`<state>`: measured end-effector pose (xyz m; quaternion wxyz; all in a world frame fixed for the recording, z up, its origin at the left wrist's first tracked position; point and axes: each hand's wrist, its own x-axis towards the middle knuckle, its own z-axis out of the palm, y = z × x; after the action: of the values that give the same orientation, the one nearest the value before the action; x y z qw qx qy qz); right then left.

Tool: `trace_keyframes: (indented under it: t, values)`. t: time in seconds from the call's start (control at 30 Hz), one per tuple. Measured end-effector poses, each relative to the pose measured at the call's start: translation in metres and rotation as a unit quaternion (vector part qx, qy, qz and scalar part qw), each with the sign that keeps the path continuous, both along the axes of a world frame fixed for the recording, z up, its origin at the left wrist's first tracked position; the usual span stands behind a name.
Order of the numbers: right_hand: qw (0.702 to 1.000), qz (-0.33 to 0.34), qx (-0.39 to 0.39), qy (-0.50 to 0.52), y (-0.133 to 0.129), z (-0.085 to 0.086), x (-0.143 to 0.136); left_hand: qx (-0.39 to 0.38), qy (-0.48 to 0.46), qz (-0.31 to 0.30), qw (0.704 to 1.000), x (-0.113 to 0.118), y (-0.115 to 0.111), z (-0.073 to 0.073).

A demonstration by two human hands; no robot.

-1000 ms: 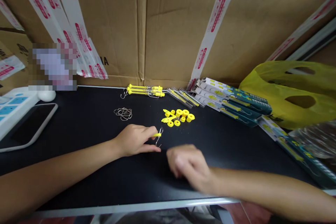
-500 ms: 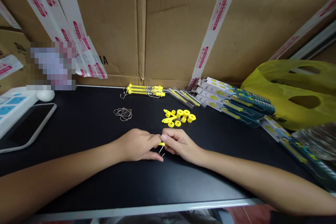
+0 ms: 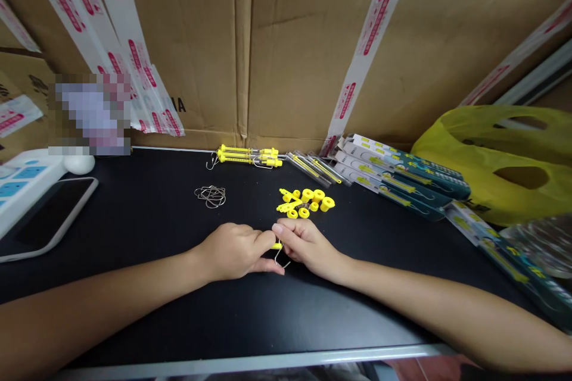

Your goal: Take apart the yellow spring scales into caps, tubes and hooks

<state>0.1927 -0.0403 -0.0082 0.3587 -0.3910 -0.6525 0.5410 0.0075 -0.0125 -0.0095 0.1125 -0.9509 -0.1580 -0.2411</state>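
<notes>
Centrally, head view: two bare hands meet over a black tabletop point(image 3: 250, 321), just nearer the person than the pile of yellow parts point(image 3: 304, 203), which serves as the landmark.
Left hand: the left hand point(image 3: 236, 250) has its curled fingers clamped on a small yellow piece point(image 3: 277, 246); its thumb reaches out beneath, apart from that piece.
Right hand: the right hand point(image 3: 306, 245) pinches the top of a bent wire hook point(image 3: 282, 262) between thumb and forefinger.
Yellow piece and wire hook: both sit between the hands, nearer the person than the pile; where they join is too small to tell.
Loose wire hooks: a tangle of silvery wire hooks point(image 3: 211, 196) lies left of the pile.
Yellow-ended tubes: a bundle of yellow-ended tubes point(image 3: 248, 156) lies behind the pile, to its left, beside clear slim tubes point(image 3: 315, 168).
Printed boxes: several printed boxes point(image 3: 393, 175) fan out right of the pile, with a yellow bag point(image 3: 491, 161) farther right.
Phone: a phone point(image 3: 49, 214) rests well left of the pile, beside a white power strip point(image 3: 22, 172).
Backdrop: taped cardboard point(image 3: 308, 65) rises behind the pile.
</notes>
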Motion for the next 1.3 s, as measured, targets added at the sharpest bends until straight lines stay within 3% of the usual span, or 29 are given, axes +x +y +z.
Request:
trace_keyframes:
  t: [0.5, 1.03, 1.3]
  values:
    - [0.993, -0.010, 0.086, -0.082, -0.0053, 0.0011, -0.0006, 0.123, 0.044, 0.047, 0.990, -0.0021, -0.0088, 0.0041]
    - [0.992, -0.041, 0.099, -0.071, -0.0059, -0.0015, -0.0013, 0.092, 0.025, 0.033, 0.995, 0.0000, -0.0054, -0.0005]
    - [0.999, -0.007, 0.046, -0.026, -0.0023, 0.0014, -0.0013, 0.121, 0.014, 0.033, 0.992, -0.0006, -0.0052, 0.0028]
